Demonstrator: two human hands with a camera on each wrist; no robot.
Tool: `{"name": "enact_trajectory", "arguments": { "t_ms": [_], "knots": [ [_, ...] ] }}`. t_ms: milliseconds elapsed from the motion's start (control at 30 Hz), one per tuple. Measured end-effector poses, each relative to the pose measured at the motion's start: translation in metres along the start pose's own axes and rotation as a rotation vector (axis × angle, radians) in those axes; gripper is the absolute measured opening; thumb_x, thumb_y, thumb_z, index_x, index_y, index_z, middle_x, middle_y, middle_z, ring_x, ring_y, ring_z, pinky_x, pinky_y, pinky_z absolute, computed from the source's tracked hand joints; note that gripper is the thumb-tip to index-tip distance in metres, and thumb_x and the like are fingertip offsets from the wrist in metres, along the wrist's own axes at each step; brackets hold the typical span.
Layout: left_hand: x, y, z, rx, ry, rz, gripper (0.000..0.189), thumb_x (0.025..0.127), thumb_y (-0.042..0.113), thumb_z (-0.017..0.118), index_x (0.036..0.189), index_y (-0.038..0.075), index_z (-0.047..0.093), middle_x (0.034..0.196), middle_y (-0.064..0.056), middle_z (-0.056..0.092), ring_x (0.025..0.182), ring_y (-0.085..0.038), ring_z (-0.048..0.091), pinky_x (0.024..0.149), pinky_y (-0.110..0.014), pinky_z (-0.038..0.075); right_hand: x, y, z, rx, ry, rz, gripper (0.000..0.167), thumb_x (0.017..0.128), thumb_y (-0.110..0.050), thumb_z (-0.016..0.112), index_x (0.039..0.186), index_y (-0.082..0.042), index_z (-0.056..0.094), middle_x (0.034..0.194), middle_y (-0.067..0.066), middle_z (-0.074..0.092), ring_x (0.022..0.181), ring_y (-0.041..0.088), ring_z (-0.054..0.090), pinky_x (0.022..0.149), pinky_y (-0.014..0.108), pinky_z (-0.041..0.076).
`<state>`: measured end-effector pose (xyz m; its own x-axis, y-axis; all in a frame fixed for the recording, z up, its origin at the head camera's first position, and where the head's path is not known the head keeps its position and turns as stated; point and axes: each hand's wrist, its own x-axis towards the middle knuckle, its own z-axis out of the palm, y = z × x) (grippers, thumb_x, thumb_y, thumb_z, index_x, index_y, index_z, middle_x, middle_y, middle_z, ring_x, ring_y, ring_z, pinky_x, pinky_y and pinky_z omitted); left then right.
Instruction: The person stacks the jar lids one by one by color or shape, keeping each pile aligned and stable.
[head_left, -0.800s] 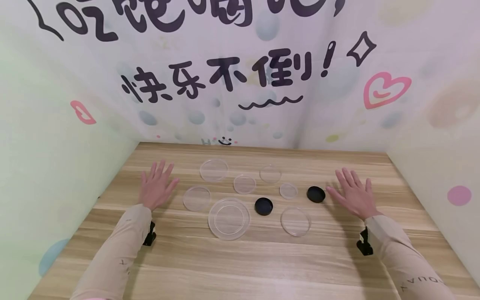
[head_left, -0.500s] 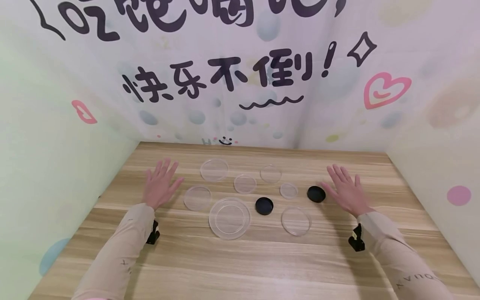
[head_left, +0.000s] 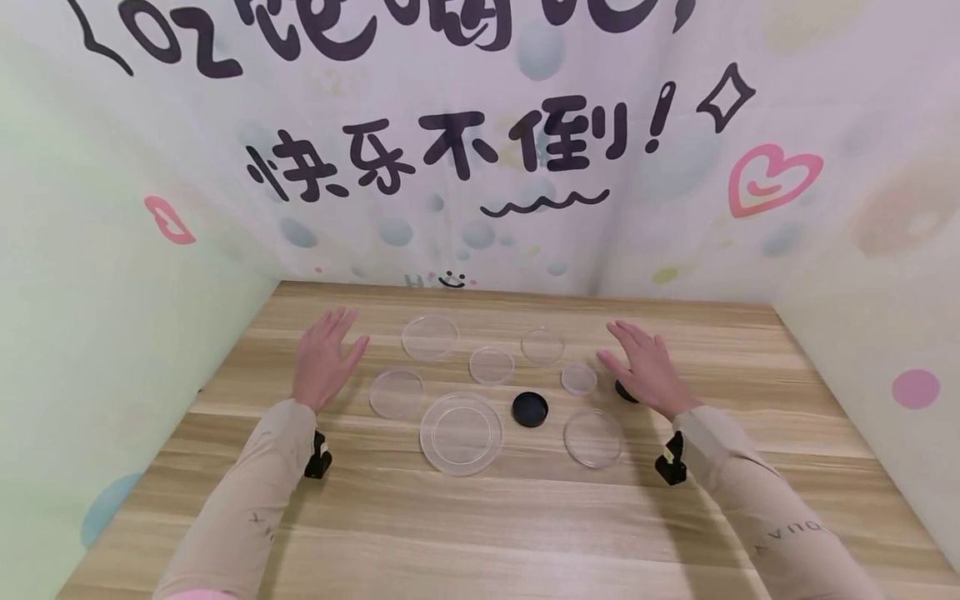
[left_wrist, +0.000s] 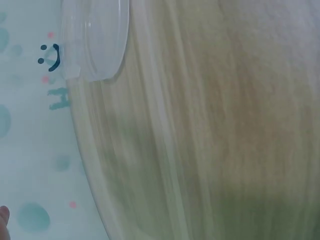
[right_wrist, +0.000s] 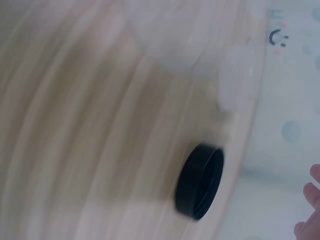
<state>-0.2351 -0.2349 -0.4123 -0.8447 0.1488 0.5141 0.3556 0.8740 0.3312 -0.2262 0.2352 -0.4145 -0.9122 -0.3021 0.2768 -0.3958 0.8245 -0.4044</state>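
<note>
My left hand (head_left: 324,357) hovers at the left with straight fingers, holding nothing; the nearest things to it are two clear round plastic lids, a front one (head_left: 396,393) and a back one (head_left: 430,337). On the right, my right hand (head_left: 647,367) reaches over a black round lid (head_left: 624,392) and hides most of it. Its fingers are extended and nothing is in them. A second black lid (head_left: 530,409) lies near the middle. The right wrist view shows a black lid (right_wrist: 188,185) with a raised rim. Clear lids (left_wrist: 107,40) appear in the left wrist view.
The largest clear disc (head_left: 461,435) lies front centre, with another clear round (head_left: 593,438) to its right. Smaller clear ones (head_left: 492,366) are spread behind on the wooden table (head_left: 480,533). A printed cloth wall (head_left: 480,242) stands at the back edge.
My right hand has moved left, from beside the right black lid to over it. The left hand has shifted slightly right and its fingers have drawn closer together. The lids stay put.
</note>
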Motion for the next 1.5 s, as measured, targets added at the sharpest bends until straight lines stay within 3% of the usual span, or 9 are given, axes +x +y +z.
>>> {"name": "enact_trajectory", "arguments": {
  "t_ms": [167,367,667,867,1033,1500],
  "knots": [
    [0.002,0.002,0.002,-0.018,0.066,0.031,0.047,0.084,0.027,0.056,0.123,0.001,0.049,0.127,-0.019,0.046,0.118,-0.036,0.038,0.097,-0.050,0.027,0.011,-0.016,0.005,0.086,-0.024,-0.020,0.056,0.090,-0.030,0.050,0.133,0.002,0.033,0.136,0.022,0.030,0.125,0.037,0.023,0.100,0.053,0.018],
    [0.007,0.006,0.005,-0.054,0.118,0.035,0.045,0.082,0.026,0.060,0.119,0.001,0.053,0.122,-0.017,0.051,0.113,-0.033,0.044,0.096,-0.044,0.032,0.029,-0.038,0.010,0.154,-0.021,-0.046,0.053,0.090,-0.028,0.051,0.132,0.001,0.036,0.134,0.019,0.035,0.124,0.034,0.027,0.100,0.048,0.023],
    [0.017,0.014,0.009,-0.126,0.088,-0.057,0.044,0.084,0.028,0.059,0.121,0.005,0.052,0.121,-0.015,0.052,0.113,-0.033,0.044,0.093,-0.046,0.035,0.060,-0.064,0.027,0.171,0.010,-0.113,0.047,0.087,-0.019,0.055,0.126,0.003,0.043,0.126,0.020,0.045,0.116,0.032,0.040,0.096,0.044,0.031],
    [0.020,0.016,0.014,-0.194,0.099,-0.103,0.042,0.083,0.025,0.060,0.120,0.005,0.053,0.115,-0.015,0.055,0.104,-0.031,0.049,0.083,-0.046,0.041,0.081,-0.079,0.041,0.203,0.008,-0.131,0.045,0.087,-0.017,0.056,0.126,0.001,0.044,0.124,0.019,0.048,0.106,0.030,0.048,0.090,0.042,0.039],
    [0.020,0.013,0.020,-0.244,0.085,-0.140,0.040,0.084,0.022,0.060,0.119,0.004,0.054,0.108,-0.012,0.057,0.095,-0.026,0.054,0.073,-0.041,0.047,0.092,-0.092,0.056,0.284,-0.005,-0.114,0.044,0.086,-0.015,0.056,0.125,0.002,0.044,0.122,0.019,0.048,0.105,0.030,0.050,0.087,0.039,0.043],
    [0.025,0.006,0.036,-0.368,0.053,-0.211,0.035,0.083,0.012,0.061,0.116,0.002,0.055,0.099,-0.018,0.059,0.086,-0.031,0.059,0.069,-0.040,0.050,0.116,-0.114,0.088,0.342,-0.043,-0.018,0.045,0.084,-0.012,0.058,0.125,0.002,0.044,0.116,0.020,0.053,0.099,0.027,0.055,0.085,0.034,0.044]
  ]
}}
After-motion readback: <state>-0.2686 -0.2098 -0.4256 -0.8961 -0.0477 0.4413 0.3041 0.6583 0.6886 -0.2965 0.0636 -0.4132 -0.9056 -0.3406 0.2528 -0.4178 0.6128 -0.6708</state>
